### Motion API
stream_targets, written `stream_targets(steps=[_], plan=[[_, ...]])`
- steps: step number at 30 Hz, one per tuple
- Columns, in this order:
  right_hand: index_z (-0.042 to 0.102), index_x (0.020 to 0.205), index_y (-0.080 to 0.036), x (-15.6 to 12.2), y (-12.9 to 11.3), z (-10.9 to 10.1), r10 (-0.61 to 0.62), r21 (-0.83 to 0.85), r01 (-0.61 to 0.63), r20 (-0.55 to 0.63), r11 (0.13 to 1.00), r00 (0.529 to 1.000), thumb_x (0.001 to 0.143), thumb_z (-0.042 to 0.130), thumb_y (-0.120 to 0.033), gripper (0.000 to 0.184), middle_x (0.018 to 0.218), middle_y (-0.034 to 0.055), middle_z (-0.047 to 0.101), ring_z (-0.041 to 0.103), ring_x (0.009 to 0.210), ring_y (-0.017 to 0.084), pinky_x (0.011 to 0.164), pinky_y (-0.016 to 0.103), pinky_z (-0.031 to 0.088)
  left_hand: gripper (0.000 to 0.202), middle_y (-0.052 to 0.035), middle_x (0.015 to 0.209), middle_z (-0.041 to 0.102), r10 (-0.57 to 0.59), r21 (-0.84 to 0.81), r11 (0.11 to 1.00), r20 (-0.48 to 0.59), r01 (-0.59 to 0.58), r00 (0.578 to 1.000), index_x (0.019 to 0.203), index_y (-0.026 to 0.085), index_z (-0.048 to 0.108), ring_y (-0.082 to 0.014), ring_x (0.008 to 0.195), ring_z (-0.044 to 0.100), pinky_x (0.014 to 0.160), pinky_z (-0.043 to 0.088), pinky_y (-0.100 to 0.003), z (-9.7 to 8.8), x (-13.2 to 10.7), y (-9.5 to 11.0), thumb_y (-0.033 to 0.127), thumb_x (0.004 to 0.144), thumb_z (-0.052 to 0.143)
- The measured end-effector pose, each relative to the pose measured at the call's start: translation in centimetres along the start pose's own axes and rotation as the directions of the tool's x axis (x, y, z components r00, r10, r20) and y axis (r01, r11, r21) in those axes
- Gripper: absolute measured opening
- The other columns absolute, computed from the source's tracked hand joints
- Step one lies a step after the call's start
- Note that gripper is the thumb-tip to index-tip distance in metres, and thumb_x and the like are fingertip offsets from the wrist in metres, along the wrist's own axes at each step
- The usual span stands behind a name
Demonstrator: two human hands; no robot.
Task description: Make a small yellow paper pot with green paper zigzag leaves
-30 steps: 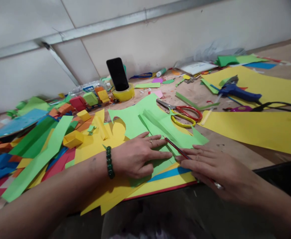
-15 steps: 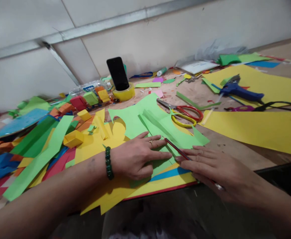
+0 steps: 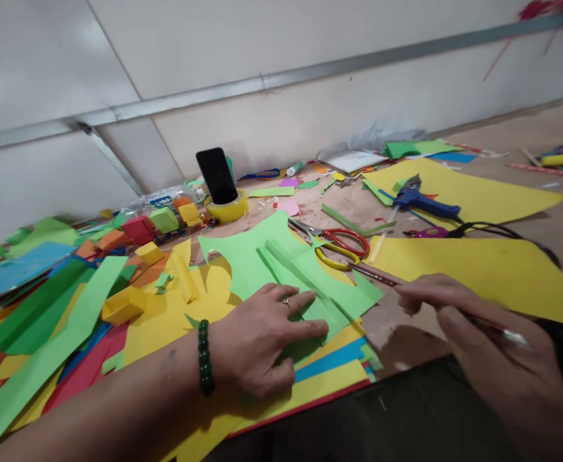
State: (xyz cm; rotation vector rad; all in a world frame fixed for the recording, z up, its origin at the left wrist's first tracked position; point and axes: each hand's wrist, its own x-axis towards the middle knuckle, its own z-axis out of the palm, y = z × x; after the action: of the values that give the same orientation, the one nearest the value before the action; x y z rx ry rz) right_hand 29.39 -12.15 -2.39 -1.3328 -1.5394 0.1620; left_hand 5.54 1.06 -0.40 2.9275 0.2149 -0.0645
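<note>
My left hand lies with its fingers spread on a light green paper sheet, pressing it against the stack beneath. Under those fingers runs a folded green strip. My right hand is raised over the table's front edge, a little blurred, its fingers closed round a dark red pencil whose end points left. Just beyond the pencil's end lie scissors with one red and one yellow handle, partly on the green sheet. Yellow and blue sheets show below the green one.
A blue glue gun rests on yellow paper at the right. A phone leans in a yellow tape roll at the back. Paper boxes and coloured strips crowd the left.
My right hand has lifted off the paper and moved right with the pencil. My left hand stays on the green sheet. The view has tilted up and shifted right.
</note>
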Motion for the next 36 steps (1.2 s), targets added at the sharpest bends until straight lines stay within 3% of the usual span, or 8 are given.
stream_targets(steps=[4,7,14,21,28,36], plan=[[0.065,0.101,-0.033,0.4,-1.4,-0.1,0.082,-0.081,-0.083,-0.019,0.993,0.996,0.091,0.047,-0.020,0.024,0.086,-0.0030,0.067,0.065,0.082,0.013,0.076,0.020,0.055,0.061,-0.0132,0.146,0.037,-0.004,-0.005,1.000,0.011,0.004,1.000,0.128,0.028,0.048,-0.0355,0.110,0.050,0.093,0.038,-0.052,-0.1,0.3,0.0,0.031,0.067,0.055],[0.065,0.100,-0.032,0.6,-1.3,-0.1,0.043,-0.133,-0.039,0.028,0.990,0.999,0.089,0.051,-0.020,0.021,0.092,-0.0025,0.070,0.067,0.084,0.015,0.079,0.023,0.056,0.062,-0.0140,0.145,0.038,-0.020,-0.020,1.000,0.018,0.021,1.000,0.126,0.029,0.048,-0.0358,0.108,0.051,0.093,0.038,-0.054,-0.3,0.5,0.1,0.033,0.066,0.058],[0.068,0.093,-0.028,0.8,-1.2,-0.3,0.058,-0.144,-0.041,0.114,0.989,0.992,0.089,0.054,-0.026,0.014,0.087,-0.0025,0.073,0.069,0.074,0.013,0.073,0.021,0.056,0.060,-0.0152,0.141,0.039,-0.050,-0.090,0.995,0.028,0.052,0.998,0.126,0.030,0.048,-0.0401,0.132,0.033,0.103,0.022,-0.065,-0.5,0.8,0.2,0.033,0.067,0.059],[0.065,0.099,-0.028,0.5,-1.0,-0.7,0.031,-0.128,-0.009,0.168,0.992,0.985,0.091,0.052,-0.024,0.016,0.089,-0.0016,0.072,0.068,0.076,0.013,0.073,0.021,0.056,0.075,-0.0150,0.139,0.038,-0.031,-0.057,0.998,0.052,0.034,0.998,0.139,0.037,0.037,-0.0419,0.130,0.035,0.102,0.015,-0.071,-0.8,0.9,0.2,0.034,0.068,0.059],[0.064,0.096,-0.028,0.6,-1.1,-0.9,-0.005,-0.131,0.037,0.237,0.991,0.972,0.091,0.051,-0.022,0.015,0.087,-0.0028,0.072,0.068,0.078,0.013,0.071,0.021,0.054,0.069,-0.0147,0.127,0.045,-0.042,-0.021,0.999,0.034,0.043,0.999,0.134,0.034,0.044,-0.0383,0.118,0.045,0.101,0.019,-0.068,-1.0,1.4,0.8,0.038,0.067,0.060],[0.064,0.097,-0.026,0.6,-0.6,-0.3,-0.012,-0.144,0.056,0.288,0.988,0.957,0.091,0.050,-0.022,0.016,0.089,-0.0012,0.072,0.068,0.081,0.015,0.070,0.023,0.052,0.070,-0.0138,0.128,0.044,-0.053,-0.014,0.998,0.022,0.053,0.998,0.135,0.035,0.043,-0.0376,0.118,0.045,0.102,0.019,-0.068,-0.7,1.4,0.9,0.037,0.067,0.059]])
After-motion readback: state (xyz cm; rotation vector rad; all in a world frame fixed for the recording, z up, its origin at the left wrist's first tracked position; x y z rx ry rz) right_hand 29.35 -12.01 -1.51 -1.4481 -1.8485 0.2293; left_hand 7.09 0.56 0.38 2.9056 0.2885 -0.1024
